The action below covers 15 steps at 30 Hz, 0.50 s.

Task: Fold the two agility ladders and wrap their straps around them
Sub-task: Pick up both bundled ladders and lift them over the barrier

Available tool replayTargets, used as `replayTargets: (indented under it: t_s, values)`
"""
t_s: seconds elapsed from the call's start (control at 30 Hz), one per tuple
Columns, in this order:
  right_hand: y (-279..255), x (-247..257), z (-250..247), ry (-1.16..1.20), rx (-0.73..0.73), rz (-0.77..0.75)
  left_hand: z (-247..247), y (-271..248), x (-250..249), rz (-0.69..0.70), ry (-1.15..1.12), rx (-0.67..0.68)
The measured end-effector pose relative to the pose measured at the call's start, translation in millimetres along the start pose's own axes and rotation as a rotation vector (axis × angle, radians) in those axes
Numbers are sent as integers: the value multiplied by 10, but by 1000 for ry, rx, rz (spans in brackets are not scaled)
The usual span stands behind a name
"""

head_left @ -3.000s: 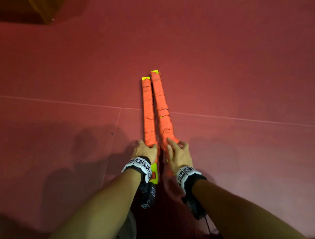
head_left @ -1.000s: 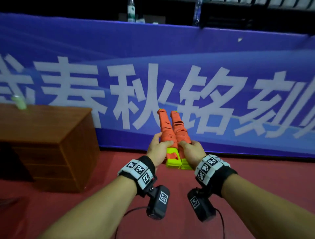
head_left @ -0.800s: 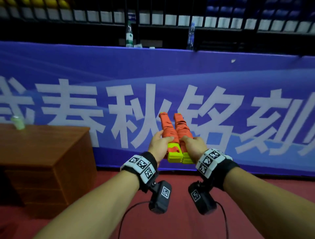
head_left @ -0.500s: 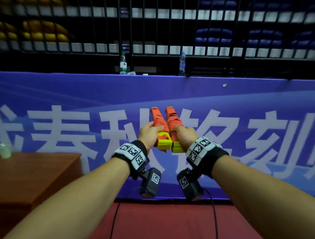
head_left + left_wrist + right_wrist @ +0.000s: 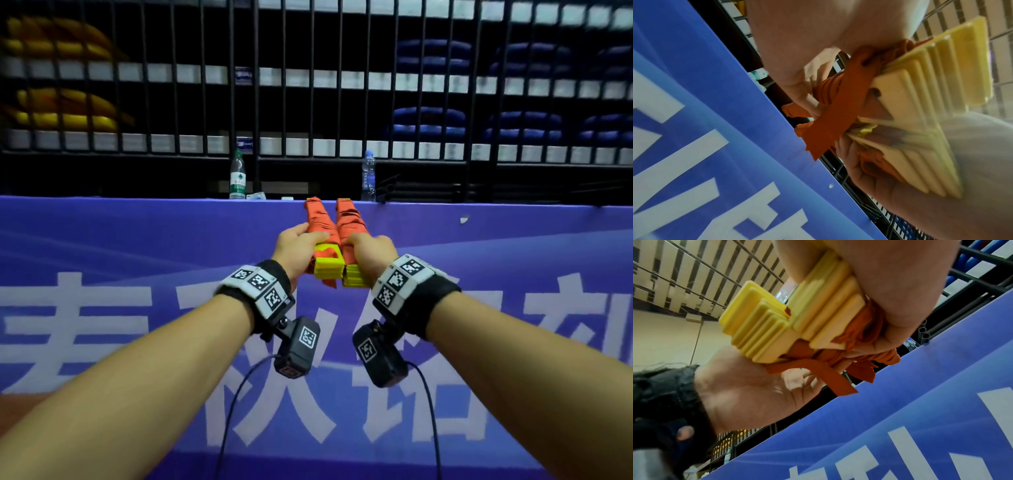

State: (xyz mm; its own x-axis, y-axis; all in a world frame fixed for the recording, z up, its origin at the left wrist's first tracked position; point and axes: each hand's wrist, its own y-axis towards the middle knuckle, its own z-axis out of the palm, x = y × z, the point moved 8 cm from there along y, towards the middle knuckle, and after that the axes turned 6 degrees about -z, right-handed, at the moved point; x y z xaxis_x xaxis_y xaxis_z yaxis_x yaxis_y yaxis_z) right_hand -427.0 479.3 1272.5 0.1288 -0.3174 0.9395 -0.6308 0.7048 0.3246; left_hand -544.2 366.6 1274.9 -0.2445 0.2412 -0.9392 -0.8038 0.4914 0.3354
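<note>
Agility ladders first: the left bundle (image 5: pixel 320 236), yellow rungs stacked and orange strap wound along it, sits in my left hand (image 5: pixel 294 248), fingers (image 5: pixel 807 104) curled round its near end. A loose orange strap tail (image 5: pixel 830 129) hangs free below that grip. Just beside it, touching, the right bundle (image 5: pixel 349 233) is clasped in my right hand (image 5: pixel 371 255), fingers wrapped tight on the rung stack (image 5: pixel 824 305). Both are held out in the air at chest height before the blue banner (image 5: pixel 137 240), two water bottles (image 5: pixel 237 178) beyond it.

To finish well, I judge I should keep the stacks squeezed square and tuck that dangling tail under a turn so the wrap cannot unwind.

Three seconds ago both bundles lay on the red floor; I have since lifted them and raised my view.
</note>
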Motion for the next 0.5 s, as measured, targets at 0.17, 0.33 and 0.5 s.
replayTargets:
  t_s: [0.17,0.33,0.5]
  values:
    - [754,144,198,-26,-48,-29,-10,854,-93,37,-12,43]
    - [1481,179,423,4,-70,-43,-57,1629,-63,65,-5,0]
    - [2258,8,614,41,-71,-32,45,2419,172,35,-8,21]
